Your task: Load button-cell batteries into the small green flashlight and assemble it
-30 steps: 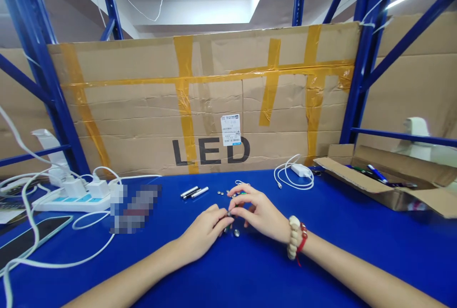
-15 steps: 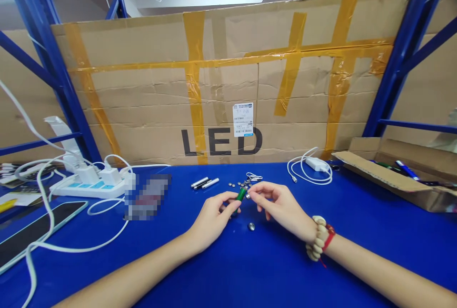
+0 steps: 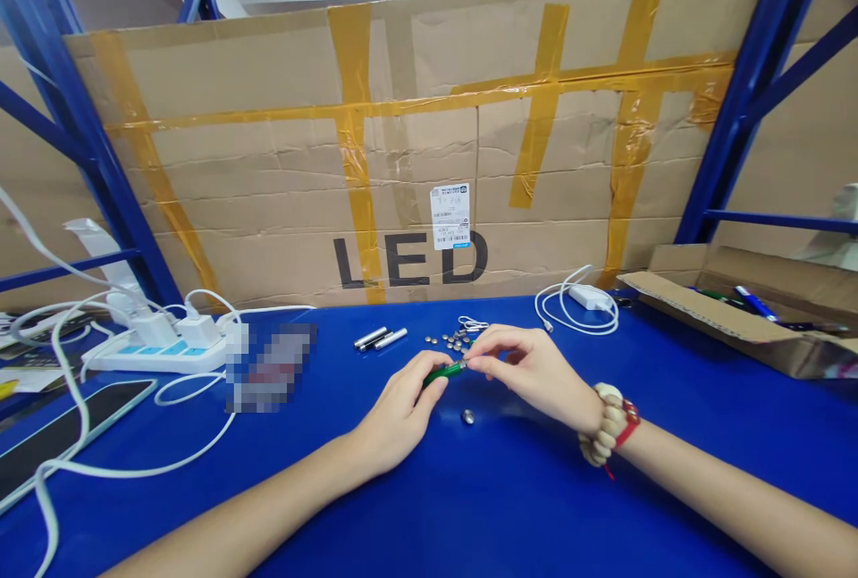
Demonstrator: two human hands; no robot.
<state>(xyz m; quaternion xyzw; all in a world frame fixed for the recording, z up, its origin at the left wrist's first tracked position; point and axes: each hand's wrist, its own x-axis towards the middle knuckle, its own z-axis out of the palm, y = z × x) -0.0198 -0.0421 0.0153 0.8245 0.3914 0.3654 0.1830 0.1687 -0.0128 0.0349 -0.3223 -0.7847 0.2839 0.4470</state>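
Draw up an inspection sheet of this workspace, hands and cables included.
Surface: blue tabletop, glossy.
Items in use: green tube, held; round metal piece nearer the wearer; small silvery discs beyond.
Clutter: phone, slim metallic cylinders, open cardboard box of pen-like items.
Hands: left hand grips the tube; right hand has fingers at its silvery end.
Cables: white cables around the power strip; coiled cable, right.
Surroundings: taped cardboard panel marked LED; blue metal frame.

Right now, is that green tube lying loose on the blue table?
No, the left hand grips the green tube, and the right hand is at its silvery end.
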